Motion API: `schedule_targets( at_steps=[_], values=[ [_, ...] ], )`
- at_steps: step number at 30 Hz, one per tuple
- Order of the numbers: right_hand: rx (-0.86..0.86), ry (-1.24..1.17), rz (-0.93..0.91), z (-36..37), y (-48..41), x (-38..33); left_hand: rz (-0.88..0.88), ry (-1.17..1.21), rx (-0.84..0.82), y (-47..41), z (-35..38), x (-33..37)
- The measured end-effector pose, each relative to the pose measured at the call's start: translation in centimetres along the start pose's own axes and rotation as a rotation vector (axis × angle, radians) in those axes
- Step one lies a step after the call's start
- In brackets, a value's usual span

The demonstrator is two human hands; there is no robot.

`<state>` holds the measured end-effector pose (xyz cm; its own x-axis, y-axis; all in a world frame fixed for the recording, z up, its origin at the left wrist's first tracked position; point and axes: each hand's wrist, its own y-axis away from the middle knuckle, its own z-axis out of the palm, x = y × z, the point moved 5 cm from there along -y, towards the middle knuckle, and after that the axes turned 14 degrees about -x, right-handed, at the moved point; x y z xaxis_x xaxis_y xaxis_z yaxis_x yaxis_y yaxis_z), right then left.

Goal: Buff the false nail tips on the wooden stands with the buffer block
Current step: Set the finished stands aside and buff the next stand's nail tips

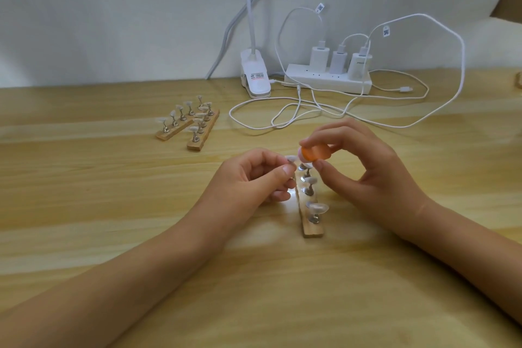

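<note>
On the tabletop point(113, 206), right hand point(364, 167) gripped orange buffer block point(399, 154) over near wooden stand point(312, 229); left hand point(254, 178) pinched 1 nail tip point(291, 159).

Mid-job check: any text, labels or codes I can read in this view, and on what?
No text is legible.
Lamp clip label: printed lines, too blurred to read.
Rightmost charger: faint brand word, too small to read.
Left cable tag and right cable tag: QR-style codes, no readable words.
Buffer block: no marking visible.
</note>
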<state>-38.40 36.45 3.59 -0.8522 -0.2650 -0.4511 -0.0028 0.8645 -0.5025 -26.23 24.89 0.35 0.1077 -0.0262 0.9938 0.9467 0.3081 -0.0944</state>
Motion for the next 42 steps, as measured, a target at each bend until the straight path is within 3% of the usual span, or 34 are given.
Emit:
schedule_targets(
  at_steps=[9, 13, 16, 20, 28, 42],
  values=[
    [0.054, -0.003, 0.001, -0.4, 0.1, -0.1, -0.012, 0.013, 0.007, 0.0, 0.0, 0.0],
    [0.031, 0.173, -0.08, 0.2, 0.2, -1.1, -0.011, 0.028, -0.005, 0.0, 0.0, 0.1],
    [0.015, 0.251, -0.035, 0.1, 0.2, -0.4, 0.009, 0.022, -0.004, 0.0, 0.0, 0.2],
    [0.063, 0.097, 0.107, -0.8, 0.2, 1.1, 0.026, -0.023, -0.01, 0.1, 0.0, 0.3],
    [0.084, -0.296, 0.281, -0.4, 0.2, 2.7, -0.038, -0.396, -0.13, -0.2, 0.8, -0.2],
    [0.066, -0.305, 0.301, -0.1, 0.2, 2.7, -0.004, -0.584, -0.107, -0.1, 0.6, 0.0]
  ],
)
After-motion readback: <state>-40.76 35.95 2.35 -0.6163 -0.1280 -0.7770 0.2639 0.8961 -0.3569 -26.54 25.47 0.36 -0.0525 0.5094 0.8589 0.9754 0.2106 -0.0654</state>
